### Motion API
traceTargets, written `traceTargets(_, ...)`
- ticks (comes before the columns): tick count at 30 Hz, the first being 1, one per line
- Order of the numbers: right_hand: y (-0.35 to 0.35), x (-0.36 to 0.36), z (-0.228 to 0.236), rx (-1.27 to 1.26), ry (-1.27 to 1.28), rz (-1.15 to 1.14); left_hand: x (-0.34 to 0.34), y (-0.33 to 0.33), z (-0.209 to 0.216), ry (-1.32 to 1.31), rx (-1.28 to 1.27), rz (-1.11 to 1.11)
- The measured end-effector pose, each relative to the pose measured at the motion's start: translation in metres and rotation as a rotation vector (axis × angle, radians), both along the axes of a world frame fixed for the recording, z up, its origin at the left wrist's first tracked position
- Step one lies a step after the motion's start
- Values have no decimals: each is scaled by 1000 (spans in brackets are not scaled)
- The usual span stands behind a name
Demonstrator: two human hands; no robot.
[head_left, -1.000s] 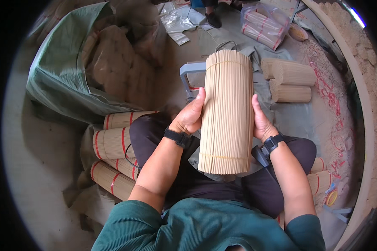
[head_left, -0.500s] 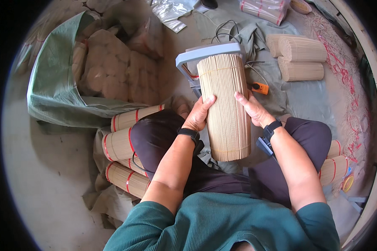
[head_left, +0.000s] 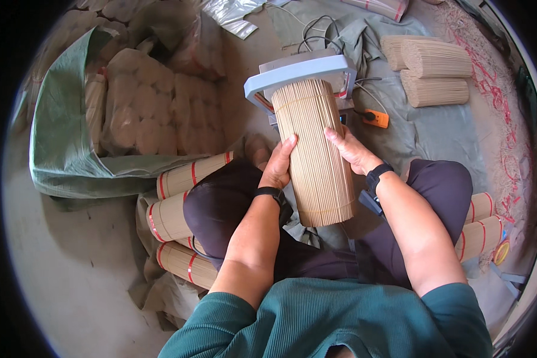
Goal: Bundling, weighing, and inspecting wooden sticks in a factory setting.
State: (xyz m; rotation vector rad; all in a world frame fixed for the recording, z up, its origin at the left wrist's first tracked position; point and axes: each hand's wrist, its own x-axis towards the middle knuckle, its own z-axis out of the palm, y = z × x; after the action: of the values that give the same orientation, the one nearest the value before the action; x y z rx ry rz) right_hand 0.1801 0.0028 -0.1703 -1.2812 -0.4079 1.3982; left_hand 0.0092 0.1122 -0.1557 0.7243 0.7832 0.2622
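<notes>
Between my two hands is a thick bundle of thin wooden sticks point(head_left: 314, 152), bound with a thin yellowish band near each end. My left hand point(head_left: 278, 162) clasps its left side and my right hand point(head_left: 353, 150) its right, thumbs on top and fingers curled beneath, mostly hidden. The bundle's far end lies within the grey-blue frame of a machine point(head_left: 301, 70) standing on the floor beyond my knees. Whether the bundle touches the machine, I cannot tell.
Red-banded stick bundles point(head_left: 191, 173) lie by my left knee, others point(head_left: 482, 232) by my right. Bundles without red bands point(head_left: 435, 71) are stacked far right. A green sack point(head_left: 56, 140) of wrapped bundles stands left. Cables run to an orange power socket point(head_left: 376, 118).
The far end of the bundle has shifted a little left, tilting the bundle further. Both hands keep hold of it. The view itself has shifted slightly.
</notes>
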Motion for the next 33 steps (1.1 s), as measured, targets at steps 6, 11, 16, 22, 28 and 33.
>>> traceTargets(6, 13, 0, 4, -45, 16, 8, -1, 15, -19, 50, -27, 22)
traceTargets(11, 17, 5, -12, -95, 57, 16, 7, 18, -30, 63, -47, 56)
traceTargets(16, 18, 7, -1, -66, 71, 11, 10, 20, -29, 88, -35, 34)
traceTargets(22, 13, 3, -10, -115, 86, -64, 9, 21, -27, 138, -5, -88)
traceTargets(28, 12, 6, -18, -147, 89, -49, 11, 17, -19, 132, 25, -120)
traceTargets(33, 4, 1, 2, -155, 109, 31, 11, 16, -17, 109, 3, -90)
